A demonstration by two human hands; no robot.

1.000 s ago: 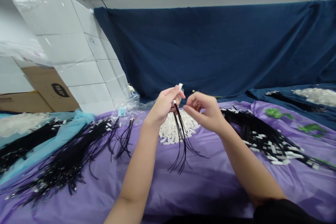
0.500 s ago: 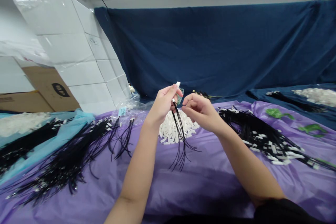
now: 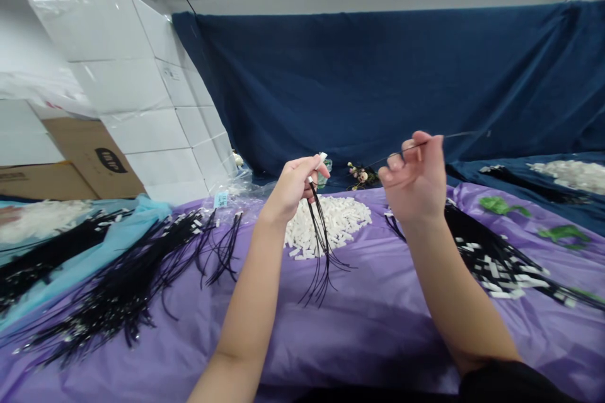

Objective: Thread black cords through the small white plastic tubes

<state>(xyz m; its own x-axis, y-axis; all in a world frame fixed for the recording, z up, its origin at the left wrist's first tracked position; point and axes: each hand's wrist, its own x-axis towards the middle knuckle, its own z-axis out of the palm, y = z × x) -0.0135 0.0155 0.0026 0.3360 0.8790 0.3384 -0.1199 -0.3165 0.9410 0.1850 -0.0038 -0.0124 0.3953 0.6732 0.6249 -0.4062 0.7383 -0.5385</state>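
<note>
My left hand is closed in a pinch around several thin black cords with small white end pieces. Their loose ends hang down in front of a heap of small white tube-like pieces. One white piece sticks up above the fingertips. Raised at right, my right hand has its thumb and forefinger pressed together on a single black cord. This cord stretches out on both sides of the fingers, and its right end is pale and blurred.
Piles of black cords with white ends lie left and right on the purple sheet. Green strips sit farther right. White boxes are stacked at left. A blue curtain hangs behind. Part of another person's hand shows far left.
My right hand has moved away from the left hand, up and to the right, and a black cord now shows in its fingers. The left hand has barely moved.
</note>
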